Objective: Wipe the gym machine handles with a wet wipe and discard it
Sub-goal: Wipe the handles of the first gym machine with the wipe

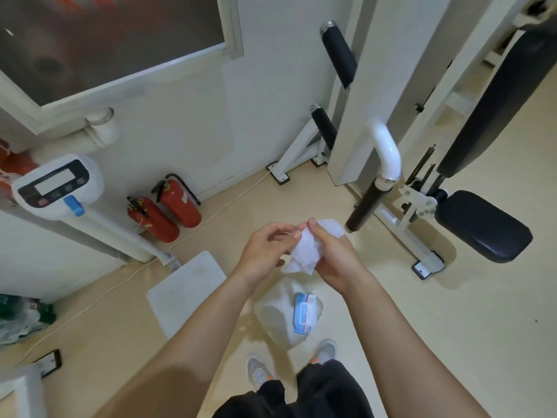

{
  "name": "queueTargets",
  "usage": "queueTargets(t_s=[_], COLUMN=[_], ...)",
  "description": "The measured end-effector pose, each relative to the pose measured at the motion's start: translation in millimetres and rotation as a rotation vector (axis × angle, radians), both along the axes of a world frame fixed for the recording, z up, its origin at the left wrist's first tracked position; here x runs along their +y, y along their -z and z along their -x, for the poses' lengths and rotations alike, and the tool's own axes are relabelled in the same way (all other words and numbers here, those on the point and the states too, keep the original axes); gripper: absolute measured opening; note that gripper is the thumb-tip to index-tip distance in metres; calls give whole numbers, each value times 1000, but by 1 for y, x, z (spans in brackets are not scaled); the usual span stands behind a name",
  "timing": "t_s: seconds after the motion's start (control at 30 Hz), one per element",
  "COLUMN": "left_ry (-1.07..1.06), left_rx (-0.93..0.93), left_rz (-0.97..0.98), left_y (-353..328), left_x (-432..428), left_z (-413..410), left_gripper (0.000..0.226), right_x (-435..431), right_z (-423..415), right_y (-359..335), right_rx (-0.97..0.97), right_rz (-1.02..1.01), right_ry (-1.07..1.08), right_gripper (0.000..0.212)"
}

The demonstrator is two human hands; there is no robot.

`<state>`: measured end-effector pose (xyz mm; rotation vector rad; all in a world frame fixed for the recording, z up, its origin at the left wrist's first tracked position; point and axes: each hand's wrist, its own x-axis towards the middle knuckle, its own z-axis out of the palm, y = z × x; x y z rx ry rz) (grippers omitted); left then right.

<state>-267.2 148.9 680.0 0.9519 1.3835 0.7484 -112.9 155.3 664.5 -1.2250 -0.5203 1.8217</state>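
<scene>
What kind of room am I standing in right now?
Most likely a small gym or fitness room. A white-framed weight machine with black foam-grip handles and a padded seat stands ahead, a body scale with a display column stands at left, and two fire extinguishers stand by the wall.

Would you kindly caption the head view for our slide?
Both hands unfold a white wet wipe above the wipes pack on the floor, beside the gym machine's black handle.
</scene>
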Motion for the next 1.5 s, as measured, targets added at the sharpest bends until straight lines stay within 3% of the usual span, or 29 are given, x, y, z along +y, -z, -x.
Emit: queueTargets(t_s=[0.07, 0.17, 0.33, 0.47, 0.67, 0.73, 0.83, 1.0, 1.1, 1.23, 1.3, 1.4, 1.5], left_ry=[-53, -174, -256, -256, -128, -9, 176, 252, 320, 334, 345, 450, 565], left_rx=[-51, 24, 233, 422, 292, 260, 130, 77, 255, 462, 396, 150, 57], left_rz=[-65, -165, -307, -351, -379, -390, -374, -395, -465, -608, -562, -300, -234], left_y=[-6, -14, -26, -34, -52, -62, -74, -73, -64, -56, -60, -67, -67], left_x=[-2, 8, 32, 52, 82, 97, 129, 197, 232, 268, 282, 307, 323], left_z=[7, 14, 26, 33, 42, 48, 57, 49, 34, 5, -15, -39, -49], left_gripper=[10, 15, 15, 12, 13, 14, 13, 14, 14, 18, 28, 50, 39], right_x=[6, 20, 44, 61, 72, 73, 82, 110, 120, 134, 140, 148, 149], right_z=[8, 20, 32, 35, 31, 29, 36, 51, 58, 60, 59, 62, 67], right_y=[-16, -33, -45, -43, -28, -21, -24, -50, -55, -57, -61, -63, -63], right_rx=[9, -22, -97, -262, -575, -604, -509, -209, -268, -350, -387, -406, -358], right_rz=[-9, -36, -44, -39, 125, 115, -54, -97, -208, -207, -182, -151, -149], right_ry=[30, 18, -29, -90, -233, -265, -241, -39, 51, 360, 509, 674, 721], right_gripper=[24, 25, 29, 27, 47, 44, 36, 38, 26, 17, 19, 16, 16])
